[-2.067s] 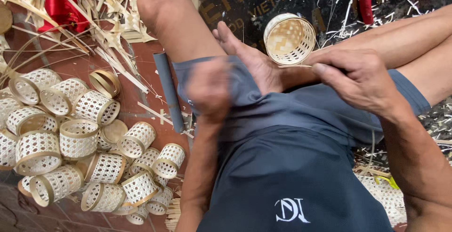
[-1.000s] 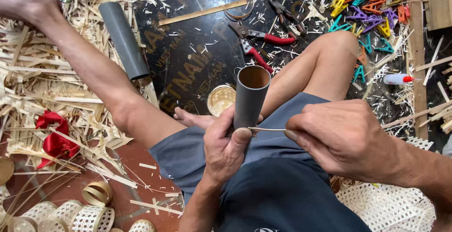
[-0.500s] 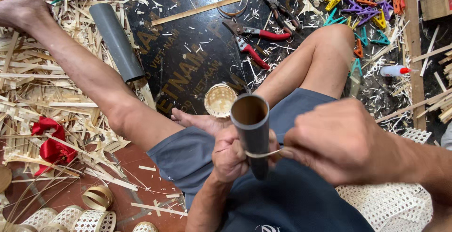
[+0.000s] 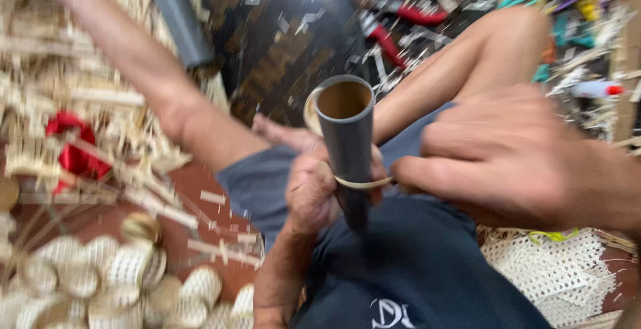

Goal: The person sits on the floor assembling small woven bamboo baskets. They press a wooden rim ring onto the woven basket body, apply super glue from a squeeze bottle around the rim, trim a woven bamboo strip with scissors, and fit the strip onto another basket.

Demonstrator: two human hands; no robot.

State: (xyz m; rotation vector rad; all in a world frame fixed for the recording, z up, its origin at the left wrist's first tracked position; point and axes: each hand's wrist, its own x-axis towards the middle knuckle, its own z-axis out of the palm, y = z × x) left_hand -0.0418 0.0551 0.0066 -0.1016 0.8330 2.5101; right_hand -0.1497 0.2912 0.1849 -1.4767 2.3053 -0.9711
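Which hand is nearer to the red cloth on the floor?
Left. The left hand grips the grey tube, closer to the red cloth; the right hand is beyond the tube.

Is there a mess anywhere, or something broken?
Nothing looks broken. Pale bamboo slivers and shavings lie scattered over the floor left of the outstretched leg. The left hand holds the grey tube upright while the right hand pulls a thin pale strip around it.

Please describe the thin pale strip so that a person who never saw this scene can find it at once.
Look at the middle of the picture, where the left hand holds an upright grey tube above the lap. The strip runs around this tube, and the right hand pinches its end. It alone wraps the tube.
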